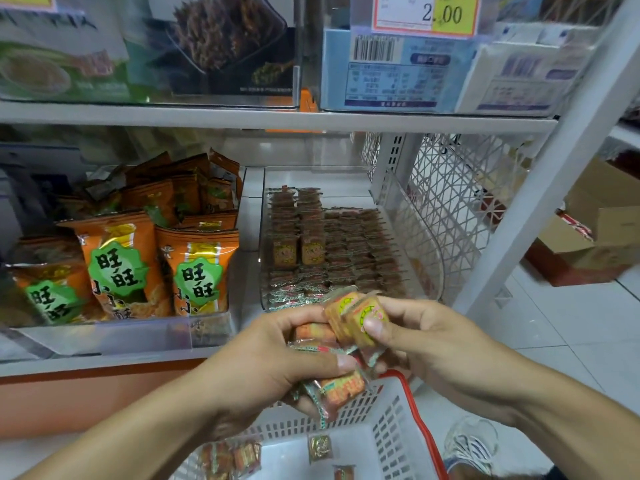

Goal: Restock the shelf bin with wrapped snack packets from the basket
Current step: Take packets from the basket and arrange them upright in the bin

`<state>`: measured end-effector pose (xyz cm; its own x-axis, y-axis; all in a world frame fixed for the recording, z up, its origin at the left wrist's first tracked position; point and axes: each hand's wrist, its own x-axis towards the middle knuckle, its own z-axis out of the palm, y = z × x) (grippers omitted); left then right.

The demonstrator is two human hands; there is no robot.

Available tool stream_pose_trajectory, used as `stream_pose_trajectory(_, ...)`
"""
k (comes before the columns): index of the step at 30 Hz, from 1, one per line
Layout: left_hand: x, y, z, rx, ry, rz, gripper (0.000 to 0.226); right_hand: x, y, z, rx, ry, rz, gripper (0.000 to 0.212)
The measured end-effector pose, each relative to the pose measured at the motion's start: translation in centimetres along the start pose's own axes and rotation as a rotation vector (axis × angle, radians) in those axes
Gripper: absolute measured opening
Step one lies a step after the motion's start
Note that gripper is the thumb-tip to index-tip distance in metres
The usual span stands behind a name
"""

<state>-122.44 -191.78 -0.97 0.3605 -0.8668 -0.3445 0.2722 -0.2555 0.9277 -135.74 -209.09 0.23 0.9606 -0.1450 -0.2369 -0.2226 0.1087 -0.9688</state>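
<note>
My left hand (277,358) grips a bunch of small orange wrapped snack packets (337,386), held just above the basket. My right hand (426,337) pinches two of these packets (356,315) between thumb and fingers, right in front of the clear shelf bin (408,244). That bin holds several rows of the same packets (332,251) standing on edge. The white plastic basket (388,424) with a red handle sits below my hands, and a few loose packets (320,446) lie on its bottom.
A clear bin of orange snack bags (197,271) stands left of the target bin. A white wire rack side (460,195) and a shelf post (540,181) bound the right. Cardboard boxes (595,237) sit on the tiled floor. My shoe (471,445) is beside the basket.
</note>
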Motion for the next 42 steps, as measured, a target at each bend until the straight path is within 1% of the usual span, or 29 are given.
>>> stream_pose_trajectory(3, -0.1, -0.3, 0.1, 0.062, 0.021, 0.019, 0.038, 0.2, 0.3, 0.8, 0.044, 0.019, 0.052, 0.032)
stream_pose_trajectory(5, 0.0, -0.5, 0.2, 0.098, 0.047, 0.051, 0.041, 0.3, 0.3, 0.9, 0.082, 0.077, 0.063, 0.032)
stream_pose_trajectory(7, 0.1, -0.7, 0.1, 0.148, 0.107, 0.092, 0.049, 0.3, 0.0, 0.5, 0.146, 0.114, 0.066, 0.037)
stream_pose_trajectory(9, 0.1, -0.8, 0.1, 0.163, 0.137, 0.101, 0.057, 0.0, -0.5, 0.1, 0.160, 0.064, 0.041, 0.038)
stream_pose_trajectory(11, 0.1, -0.8, 0.0, 0.202, 0.110, 0.120, 0.062, -0.2, -1.0, -0.1, 0.159, -0.030, 0.034, 0.041)
stream_pose_trajectory(12, 0.1, -0.7, 0.1, 0.230, 0.103, 0.143, 0.064, -0.2, -1.1, -0.1, 0.159, -0.048, 0.050, 0.042)
stream_pose_trajectory(15, -0.1, -0.5, 0.3, 0.282, 0.133, 0.203, 0.075, -0.2, -1.1, 0.0, 0.160, -0.024, 0.099, 0.044)
stream_pose_trajectory(18, -0.5, -0.6, 0.6, 0.393, 0.129, 0.249, 0.097, -0.1, -1.0, 0.3, 0.138, -0.025, 0.097, 0.041)
stream_pose_trajectory(21, -0.6, -0.8, 0.5, 0.433, 0.057, 0.204, 0.117, -0.1, -1.0, 0.8, -0.025, -0.061, 0.101, 0.037)
stream_pose_trajectory(24, -0.5, -0.8, 0.3, 0.336, 0.049, 0.105, 0.129, -0.3, -1.2, 0.7, -0.102, -0.091, 0.074, 0.034)
stream_pose_trajectory(26, -0.3, -0.9, 0.2, 0.224, 0.042, 0.050, 0.124, -0.4, -1.3, 0.6, -0.117, -0.099, 0.025, 0.037)
stream_pose_trajectory(27, -0.4, -0.9, 0.3, 0.162, 0.037, 0.014, 0.116, -0.5, -1.4, 0.6, -0.110, -0.104, -0.012, 0.037)
stream_pose_trajectory(29, -0.5, -0.8, 0.4, 0.055, 0.012, -0.056, 0.089, -0.6, -1.5, 0.8, -0.120, -0.075, -0.122, 0.036)
stream_pose_trajectory(31, -0.5, -0.2, 0.3, -0.095, -0.050, -0.137, 0.058, -0.8, -1.8, 1.1, -0.252, 0.036, -0.319, 0.034)
stream_pose_trajectory(32, -0.5, 0.0, 0.0, -0.208, -0.086, -0.194, 0.049, -1.0, -2.0, 1.1, -0.361, 0.114, -0.430, 0.034)
stream_pose_trajectory(33, -0.4, 0.2, -0.3, -0.337, -0.119, -0.252, 0.047, -1.2, -2.2, 1.0, -0.507, 0.199, -0.542, 0.034)
stream_pose_trajectory(34, -0.4, 0.4, -0.7, -0.454, -0.153, -0.289, 0.052, -1.4, -2.4, 0.9, -0.686, 0.270, -0.657, 0.033)
stream_pose_trajectory(35, -0.4, 0.5, -1.0, -0.535, -0.175, -0.309, 0.056, -1.6, -2.7, 0.7, -0.841, 0.306, -0.768, 0.032)
stream_pose_trajectory(36, -0.3, 0.7, -1.3, -0.575, -0.192, -0.310, 0.056, -1.8, -2.9, 0.6, -0.940, 0.313, -0.858, 0.031)
stream_pose_trajectory(37, -0.3, 0.8, -1.5, -0.592, -0.200, -0.307, 0.052, -2.0, -2.9, 0.5, -0.983, 0.309, -0.919, 0.031)
stream_pose_trajectory(39, -0.1, 0.8, -1.7, -0.612, -0.199, -0.300, 0.044, -2.2, -2.9, 0.6, -1.004, 0.288, -0.984, 0.032)
stream_pose_trajectory(42, 0.0, 1.0, -2.0, -0.596, -0.192, -0.269, 0.039, -2.3, -2.7, 1.1, -1.064, 0.189, -1.007, 0.026)
